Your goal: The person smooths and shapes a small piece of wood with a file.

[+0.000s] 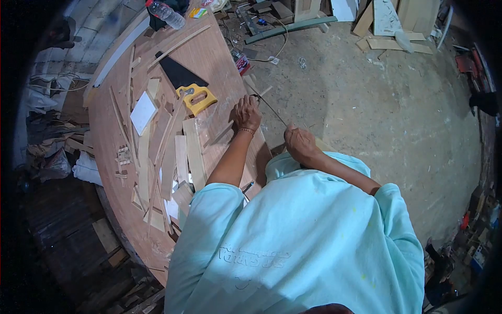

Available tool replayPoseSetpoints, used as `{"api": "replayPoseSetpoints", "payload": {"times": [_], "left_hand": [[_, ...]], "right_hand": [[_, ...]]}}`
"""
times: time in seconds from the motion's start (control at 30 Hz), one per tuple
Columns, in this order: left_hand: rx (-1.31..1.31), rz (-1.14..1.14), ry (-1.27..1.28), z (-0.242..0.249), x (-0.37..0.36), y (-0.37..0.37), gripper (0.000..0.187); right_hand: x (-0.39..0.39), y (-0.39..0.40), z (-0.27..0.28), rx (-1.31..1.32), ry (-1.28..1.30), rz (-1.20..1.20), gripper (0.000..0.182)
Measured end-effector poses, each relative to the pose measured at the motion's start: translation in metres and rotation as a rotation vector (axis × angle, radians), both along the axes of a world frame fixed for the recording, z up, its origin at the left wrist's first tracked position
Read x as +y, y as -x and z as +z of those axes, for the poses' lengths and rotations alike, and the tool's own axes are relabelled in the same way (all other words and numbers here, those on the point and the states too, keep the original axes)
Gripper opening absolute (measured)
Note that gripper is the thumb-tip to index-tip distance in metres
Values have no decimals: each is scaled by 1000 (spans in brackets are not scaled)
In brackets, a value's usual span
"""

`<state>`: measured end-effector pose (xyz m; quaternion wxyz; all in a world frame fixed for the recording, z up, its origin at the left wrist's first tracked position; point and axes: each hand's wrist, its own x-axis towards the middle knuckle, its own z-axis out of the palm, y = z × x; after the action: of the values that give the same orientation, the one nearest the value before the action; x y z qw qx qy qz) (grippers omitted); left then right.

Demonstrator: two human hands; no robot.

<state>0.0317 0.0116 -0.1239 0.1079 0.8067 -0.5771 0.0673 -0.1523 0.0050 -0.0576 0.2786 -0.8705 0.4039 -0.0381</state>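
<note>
My left hand [247, 112] is closed at the edge of the wooden worktable [222, 68], pressing down on a thin wooden strip [221, 133]. One end of the strip sticks out past the table edge beyond my fingers. My right hand [301, 144] is closed, off the table, on the near end of a thin, dark, blade-like tool [272, 110]. The tool slants up and left to the strip beside my left fingers; its handle is hidden in my fist. Left of my left hand lies a handsaw [184, 78] with a yellow handle and black blade.
Several loose wood strips [196, 157] and a white board piece [144, 113] lie on the table. A plastic bottle [167, 14] lies at its far end. A long green bar [291, 30] and board offcuts [400, 45] are on the concrete floor [376, 110].
</note>
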Motion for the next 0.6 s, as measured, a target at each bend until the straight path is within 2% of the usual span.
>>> {"api": "replayPoseSetpoints", "payload": {"times": [0.2,0.27,0.37,0.47,0.57,0.6], "left_hand": [[-26,-72,22,3,0,4,12],[-23,-88,52,0,-1,3,13],[-32,-97,70,-7,-2,0,12],[23,-67,73,-7,-4,0,10],[35,-40,113,-2,-5,3,9],[80,-21,56,0,-5,3,9]], "right_hand": [[1,3,19,60,50,41,28],[4,-1,32,178,113,125,23],[-2,-5,42,185,166,219,17],[-5,-18,54,206,45,156,15],[-4,-20,47,220,84,211,14],[-6,-19,45,219,88,209,14]]}}
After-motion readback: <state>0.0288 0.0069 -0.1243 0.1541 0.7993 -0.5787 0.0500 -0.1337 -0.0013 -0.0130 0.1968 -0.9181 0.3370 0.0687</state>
